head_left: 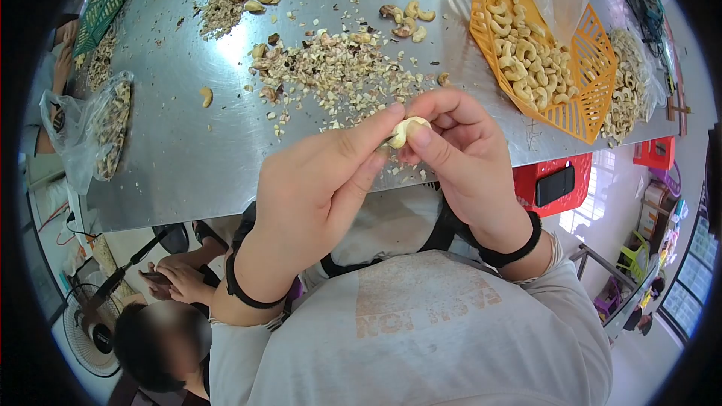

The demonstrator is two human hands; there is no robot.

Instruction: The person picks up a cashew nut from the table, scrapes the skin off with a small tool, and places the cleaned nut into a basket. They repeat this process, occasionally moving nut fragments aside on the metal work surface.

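My left hand [320, 177] is closed in a pinch, thumb against forefinger. Between those fingers a thin dark tip [385, 141] shows, like a small blade; the rest of it is hidden. It meets a pale cashew nut [410, 131] held by my right hand [466, 154], whose thumb presses on the nut while the other fingers curl behind it. Both hands are above the table's near edge. Just beyond them lies a spread pile of cashew bits and skin flakes [338, 68].
An orange plastic basket [590, 98] of whole cashews stands right on the metal table [188, 180]. Loose cashews [412, 15] lie further back. A clear bag [109, 128] sits left. A phone [555, 186] rests on a red stool [526, 180]. Another person [162, 342] sits at lower left.
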